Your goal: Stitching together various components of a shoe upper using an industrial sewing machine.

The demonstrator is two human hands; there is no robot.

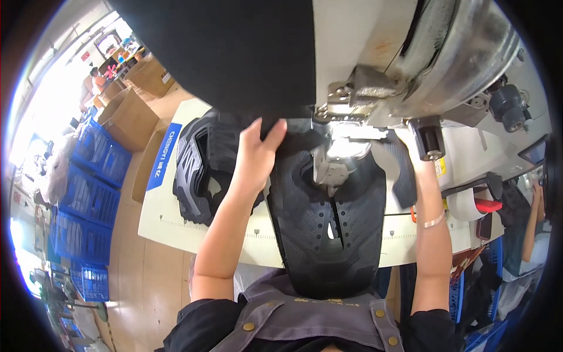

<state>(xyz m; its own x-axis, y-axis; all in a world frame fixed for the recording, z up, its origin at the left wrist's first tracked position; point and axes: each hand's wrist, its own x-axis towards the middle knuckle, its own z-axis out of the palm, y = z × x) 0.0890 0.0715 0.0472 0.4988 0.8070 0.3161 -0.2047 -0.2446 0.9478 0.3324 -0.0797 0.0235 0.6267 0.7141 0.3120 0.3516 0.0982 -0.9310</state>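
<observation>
A black perforated shoe upper lies under the sewing machine's needle area, its near end hanging over the table edge against my apron. My left hand is at the upper's far left part, with the thumb and a finger spread apart on the black material; its other fingers are hidden. On the far side of the machine's lit foot, my right hand is beside a curved ribbed black flap. Machine parts cover its fingers. To the left rests a stack of grey and black shoe uppers.
The metal machine head and a large black panel hang over the far work area. The pale table has ruler marks along its near edge. Blue crates and cardboard boxes stand left; another person's arm shows right.
</observation>
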